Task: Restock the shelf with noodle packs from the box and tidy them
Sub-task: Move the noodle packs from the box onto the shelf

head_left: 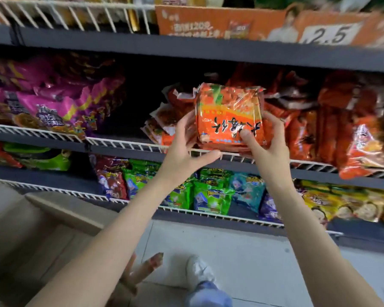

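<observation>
Head view: both hands hold one orange noodle pack (230,117) w/ glossy crinkled plastic wrap, roughly square, black script printed upside down; pack sits just above the white wire rail (124,144) at the front of the middle shelf (208,159), in front of other orange packs (350,129) w/ shiny foil-like film, bunched and leaning at right; left hand (186,149) cups the pack's left edge, fingers against its side, thumb stretched out under it; right hand (267,145) has its grip clamped on the pack's right lower corner, thumb pressed on the front, fingers curled behind; purple packs (53,103) lie slumped at left on same shelf, dark gap between them and the orange ones; lower shelf has green and teal packs (208,196); cardboard box (42,235), matte tan, flaps open, on floor at lower left.
</observation>
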`<state>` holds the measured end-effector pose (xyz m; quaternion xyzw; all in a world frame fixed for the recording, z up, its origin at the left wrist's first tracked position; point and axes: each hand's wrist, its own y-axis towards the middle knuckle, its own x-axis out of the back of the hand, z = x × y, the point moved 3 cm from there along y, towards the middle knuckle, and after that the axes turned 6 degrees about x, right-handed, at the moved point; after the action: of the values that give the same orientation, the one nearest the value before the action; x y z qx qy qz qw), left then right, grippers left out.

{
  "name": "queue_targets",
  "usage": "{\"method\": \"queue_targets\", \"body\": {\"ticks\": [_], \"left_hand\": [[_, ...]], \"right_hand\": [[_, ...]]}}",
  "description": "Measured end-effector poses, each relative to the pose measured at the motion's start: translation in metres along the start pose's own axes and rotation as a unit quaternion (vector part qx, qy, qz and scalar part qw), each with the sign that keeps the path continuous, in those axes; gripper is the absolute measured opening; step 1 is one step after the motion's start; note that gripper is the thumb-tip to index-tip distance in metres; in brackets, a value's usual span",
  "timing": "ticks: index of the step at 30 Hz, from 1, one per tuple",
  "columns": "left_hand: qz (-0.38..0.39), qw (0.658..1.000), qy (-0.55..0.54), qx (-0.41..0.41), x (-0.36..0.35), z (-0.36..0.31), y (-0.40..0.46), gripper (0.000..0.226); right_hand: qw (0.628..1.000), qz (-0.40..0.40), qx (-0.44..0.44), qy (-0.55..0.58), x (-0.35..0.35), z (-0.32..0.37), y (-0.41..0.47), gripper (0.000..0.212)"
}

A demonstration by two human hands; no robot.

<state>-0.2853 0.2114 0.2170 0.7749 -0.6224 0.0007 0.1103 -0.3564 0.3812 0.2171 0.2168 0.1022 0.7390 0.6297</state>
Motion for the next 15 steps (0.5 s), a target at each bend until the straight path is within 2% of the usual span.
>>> {"method": "queue_targets", "body": {"ticks": [4,7,9,15], "left_hand": [[-0.084,0.994,0.054,-0.054,-0.033,-0.011,0.036,0.072],[-0.103,0.989,0.089,-0.064,-0.046,-0.004,0.050,0.074],[-0.094,0.988,0.102,-0.062,-0.055,0.001,0.056,0.079],[-0.043,0.986,0.139,-0.082,-0.100,-0.002,0.058,0.092]], "right_hand": [[0.999,0.010,0.026,-0.041,0.039,0.003,0.017,0.075],[0.988,0.015,0.077,-0.133,0.053,-0.005,0.030,0.091],[0.984,-0.003,0.089,-0.152,0.059,-0.012,0.035,0.090],[0.985,-0.085,0.104,-0.108,0.092,-0.019,0.025,0.076]]}}
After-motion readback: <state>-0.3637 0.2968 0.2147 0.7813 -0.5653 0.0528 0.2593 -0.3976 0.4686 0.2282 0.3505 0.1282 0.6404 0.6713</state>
